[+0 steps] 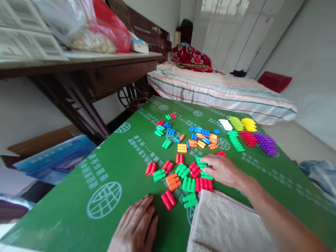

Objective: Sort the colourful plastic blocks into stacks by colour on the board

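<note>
My left hand (135, 225) lay flat while my right hand (223, 169) was at a green piece (201, 162)

Furthest left, a blue case (57, 162) lay lower than the worktop (65, 217), outside its left edge. Beyond that same edge stood a side table (110, 64), carrying a red plastic bag (111, 26).

Next came my left hand, near the worktop's near edge and left of the middle. It was palm down and uncurled, its fingers stretched out side by side on the green surface.

Just past its fingertips began a loose spread of red and green pieces, with an orange piece (173, 181) among them; it ran rightward across the middle. Farther off, toward the far left corner, lay a scattered group of green, red and blue pieces (170, 132). To the right of that, toward the far edge, blue and orange pieces (193, 143) lay close together.

The green piece sat at the right end of the loose spread, right of the worktop's middle. The fingertips of my right hand were at it; I could not tell whether they had closed on it. Below that hand, a grey cloth (228, 224) covered part of the near edge.

Furthest right, toward the far right corner, pieces stood gathered by colour: white (225, 124), lime (236, 124) and yellow (249, 125) farther off, with green (235, 141), red (248, 139) and purple (265, 143) nearer me. A bed (223, 87) stood beyond the far edge.
</note>
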Action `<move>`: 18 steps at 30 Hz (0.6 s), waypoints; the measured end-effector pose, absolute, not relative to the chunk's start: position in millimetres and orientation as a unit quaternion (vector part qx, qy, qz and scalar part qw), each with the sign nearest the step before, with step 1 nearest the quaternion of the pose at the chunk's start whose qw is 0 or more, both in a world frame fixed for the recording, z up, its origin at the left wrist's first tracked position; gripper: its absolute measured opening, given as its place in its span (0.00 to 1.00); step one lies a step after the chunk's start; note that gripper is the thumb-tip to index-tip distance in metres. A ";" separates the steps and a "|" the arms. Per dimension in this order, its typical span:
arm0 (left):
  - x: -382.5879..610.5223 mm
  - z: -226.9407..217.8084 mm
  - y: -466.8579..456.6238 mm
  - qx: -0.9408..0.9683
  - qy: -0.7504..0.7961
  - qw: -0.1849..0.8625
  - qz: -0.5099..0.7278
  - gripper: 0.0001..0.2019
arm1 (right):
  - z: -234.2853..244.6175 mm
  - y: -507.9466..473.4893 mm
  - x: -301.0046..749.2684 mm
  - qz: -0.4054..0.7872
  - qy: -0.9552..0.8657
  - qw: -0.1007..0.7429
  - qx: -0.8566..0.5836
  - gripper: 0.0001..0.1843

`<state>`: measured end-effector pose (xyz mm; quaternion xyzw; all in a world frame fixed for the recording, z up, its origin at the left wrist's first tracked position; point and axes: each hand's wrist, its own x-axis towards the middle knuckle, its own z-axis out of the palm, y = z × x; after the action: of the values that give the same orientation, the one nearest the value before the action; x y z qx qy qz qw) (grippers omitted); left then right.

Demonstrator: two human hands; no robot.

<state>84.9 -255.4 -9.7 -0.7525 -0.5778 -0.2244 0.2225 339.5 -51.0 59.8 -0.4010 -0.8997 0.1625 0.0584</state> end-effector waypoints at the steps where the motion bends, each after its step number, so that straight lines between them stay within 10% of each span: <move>1: 86.3 -9.6 -256.5 -0.750 -0.583 0.216 -0.226 0.12 | 60.1 -56.8 337.3 0.160 -0.903 0.057 -0.395 0.12; 18: 87.3 -8.2 -255.2 -0.744 -0.576 0.232 -0.247 0.11 | 48.5 -151.7 295.0 0.030 -0.965 -0.007 -0.261 0.14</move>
<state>87.3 -255.2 -8.2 -0.7436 -0.5761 -0.2473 0.2323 295.0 -151.7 48.5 -0.2608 -0.9649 0.0296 -0.0074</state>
